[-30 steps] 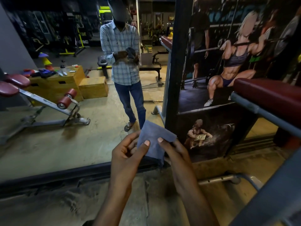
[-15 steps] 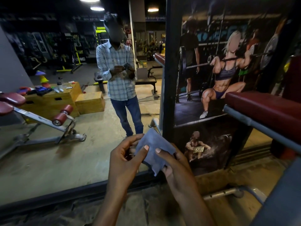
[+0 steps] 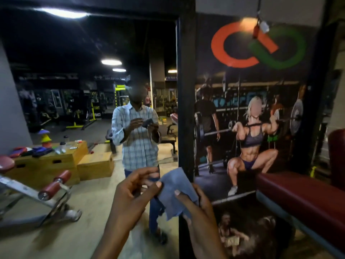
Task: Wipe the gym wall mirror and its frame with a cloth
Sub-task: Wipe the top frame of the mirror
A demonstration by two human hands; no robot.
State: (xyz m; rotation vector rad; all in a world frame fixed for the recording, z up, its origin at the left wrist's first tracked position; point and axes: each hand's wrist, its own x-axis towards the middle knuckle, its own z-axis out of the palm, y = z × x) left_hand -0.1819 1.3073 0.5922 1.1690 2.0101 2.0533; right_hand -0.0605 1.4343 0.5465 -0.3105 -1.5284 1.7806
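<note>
Your head has tipped up: the bottom rail of the mirror frame (image 3: 186,90) has left the picture, and its top bar now runs across the upper left. Your left hand (image 3: 130,199) and right hand (image 3: 197,212) have lifted the cloth (image 3: 176,191) to overlap the frame's upright at lower centre. Your left fingers seem spread wider, though blurred.

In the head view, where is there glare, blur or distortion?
Head view: dim; reflected ceiling lamps bloom in the mirror, the top one smeared; a glare spot sits high on the poster; left hand, right hand and blue cloth look slightly soft; wide-angle bending at the edges.
</note>
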